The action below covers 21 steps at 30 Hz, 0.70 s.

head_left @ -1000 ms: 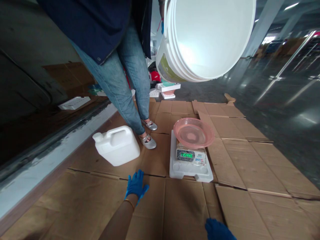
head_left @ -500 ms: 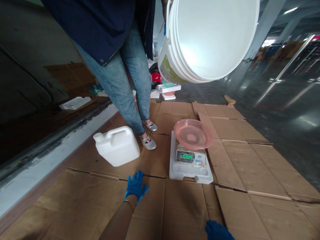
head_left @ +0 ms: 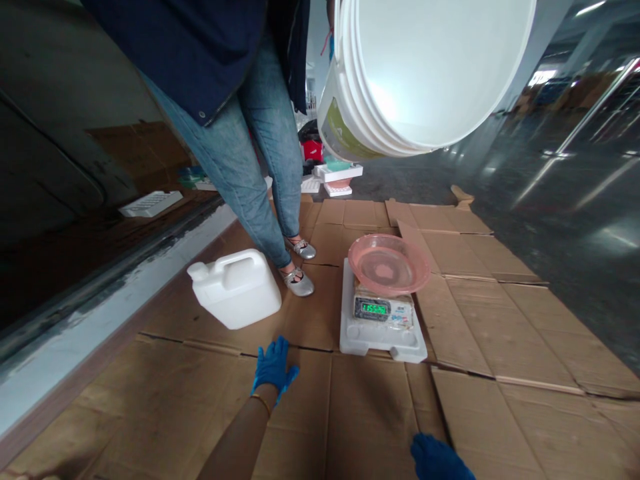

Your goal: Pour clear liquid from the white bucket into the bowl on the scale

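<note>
flattened cardboard sheets (head_left: 300,427), matte brown and scored with straight creases, cover the floor. a co-worker (head_left: 215,60) in a dark jacket and faded denim stands on them beyond the jerrycan. the smooth white plastic bucket (head_left: 440,60), ribbed below its round rim, is up in the air beside the co-worker; it tips with its mouth toward the camera, its wall running back and away. the white plastic jerrycan (head_left: 240,297), boxy with rounded edges and a looped grip, rests on the cardboard left of the foam slab, its neck pointing left and its long axis slanting slightly across the view. the white foam slab (head_left: 385,341), notched at the near edge, has its long axis running away from the wearer. on it sits the scale (head_left: 400,315), its green-lit display facing the wearer, under a round, shallow, translucent pink basin (head_left: 387,267). the blue-gloved left hand (head_left: 273,367) is spread wide, palm down, holding nothing, near the jerrycan. the gloved right hand (head_left: 436,457) looks bunched at the bottom edge; whether it grips anything cannot be told.
</note>
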Each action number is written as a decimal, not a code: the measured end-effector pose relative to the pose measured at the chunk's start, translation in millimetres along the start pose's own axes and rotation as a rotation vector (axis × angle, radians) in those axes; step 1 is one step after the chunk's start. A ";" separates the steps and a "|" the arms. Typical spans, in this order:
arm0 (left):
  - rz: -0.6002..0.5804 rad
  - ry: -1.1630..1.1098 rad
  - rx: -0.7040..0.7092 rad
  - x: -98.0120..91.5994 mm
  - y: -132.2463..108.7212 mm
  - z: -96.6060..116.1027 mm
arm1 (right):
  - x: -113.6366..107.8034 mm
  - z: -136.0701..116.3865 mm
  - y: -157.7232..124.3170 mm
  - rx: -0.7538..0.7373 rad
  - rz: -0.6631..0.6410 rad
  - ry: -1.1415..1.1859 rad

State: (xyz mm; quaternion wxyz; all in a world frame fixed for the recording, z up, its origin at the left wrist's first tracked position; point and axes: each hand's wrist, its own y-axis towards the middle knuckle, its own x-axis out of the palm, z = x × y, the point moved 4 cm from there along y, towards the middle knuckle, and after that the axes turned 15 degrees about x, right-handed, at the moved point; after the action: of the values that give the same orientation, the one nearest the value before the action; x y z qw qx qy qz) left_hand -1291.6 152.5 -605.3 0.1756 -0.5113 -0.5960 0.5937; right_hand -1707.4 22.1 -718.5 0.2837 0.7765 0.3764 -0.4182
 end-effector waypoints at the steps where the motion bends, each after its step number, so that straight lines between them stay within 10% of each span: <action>1: -0.001 -0.001 0.002 -0.5 -0.4 0.5 | -0.5 -0.6 -1.0 0.007 0.023 0.013; 21: -0.012 -0.021 0.009 -4.0 -0.5 3.1 | -22.1 0.2 -6.6 -0.105 -0.015 0.035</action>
State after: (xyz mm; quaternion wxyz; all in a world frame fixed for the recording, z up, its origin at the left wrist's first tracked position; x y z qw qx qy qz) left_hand -1292.7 147.7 -603.9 0.1751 -0.5007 -0.5980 0.6009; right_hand -1721.1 17.9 -700.4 0.3142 0.7649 0.4084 -0.3864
